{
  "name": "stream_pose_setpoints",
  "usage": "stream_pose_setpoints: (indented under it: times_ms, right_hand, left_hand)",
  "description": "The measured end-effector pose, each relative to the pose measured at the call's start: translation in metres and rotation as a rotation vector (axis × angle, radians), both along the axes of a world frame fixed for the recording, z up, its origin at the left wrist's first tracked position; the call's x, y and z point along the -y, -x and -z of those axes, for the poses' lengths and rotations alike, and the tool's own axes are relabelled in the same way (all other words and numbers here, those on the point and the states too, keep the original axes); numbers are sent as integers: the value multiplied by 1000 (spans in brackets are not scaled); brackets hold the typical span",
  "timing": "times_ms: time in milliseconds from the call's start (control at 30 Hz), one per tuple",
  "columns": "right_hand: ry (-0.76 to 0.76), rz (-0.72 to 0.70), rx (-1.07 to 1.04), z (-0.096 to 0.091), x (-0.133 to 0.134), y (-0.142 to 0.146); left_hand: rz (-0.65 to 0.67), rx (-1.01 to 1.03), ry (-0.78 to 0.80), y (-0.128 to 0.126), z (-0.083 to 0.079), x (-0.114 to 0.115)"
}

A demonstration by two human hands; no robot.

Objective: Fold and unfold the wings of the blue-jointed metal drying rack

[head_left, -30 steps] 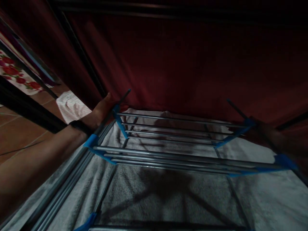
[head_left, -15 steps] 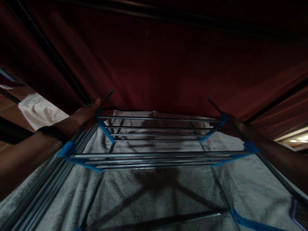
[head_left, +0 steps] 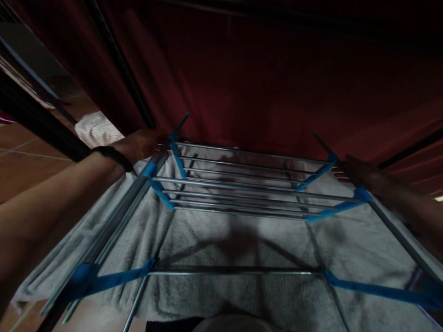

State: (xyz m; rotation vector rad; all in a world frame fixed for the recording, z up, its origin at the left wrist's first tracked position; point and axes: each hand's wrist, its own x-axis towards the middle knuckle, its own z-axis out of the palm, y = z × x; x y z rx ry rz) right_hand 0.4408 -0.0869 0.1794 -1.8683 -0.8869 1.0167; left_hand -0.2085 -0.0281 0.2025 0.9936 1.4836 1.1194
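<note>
A metal drying rack [head_left: 242,193] with grey bars and blue plastic joints stands in front of me. A grey-white towel [head_left: 242,240] lies spread under its upper bars. My left hand [head_left: 141,143], with a dark band on the wrist, rests at the rack's far left corner, fingers closed round the frame bar. My right hand [head_left: 355,170] reaches to the far right corner by a blue joint; it is dim and its fingers seem to lie against the frame.
A dark red curtain [head_left: 270,83] hangs close behind the rack. At the left are a terracotta tiled floor [head_left: 24,166], a striped white cloth [head_left: 95,129] and dark diagonal bars [head_left: 38,124].
The view has dropped and pulled back, so the rack's near cross bar and blue braces show. Both hands stay at the far corners of the rack.
</note>
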Motion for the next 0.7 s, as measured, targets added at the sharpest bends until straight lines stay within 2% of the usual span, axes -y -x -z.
stream_pose_setpoints:
  times_ms: [67, 200, 300, 367, 533, 700]
  right_hand:
    - [5, -58, 35, 1, 25, -7]
    - [86, -57, 93, 5, 72, -7]
    - [147, -58, 127, 8, 90, -1]
    - [121, -57, 173, 7, 94, 4]
    - [52, -54, 225, 3, 95, 15]
    - [31, -38, 259, 2, 96, 19]
  left_hand:
    - [14, -7, 78, 7, -5, 19]
    - [49, 98, 206, 8, -13, 69]
    - [53, 221, 340, -3, -16, 102]
    - [48, 272, 345, -11, -15, 115]
    - [-53, 245, 120, -21, -6, 121]
    - [-93, 206, 35, -25, -2, 112]
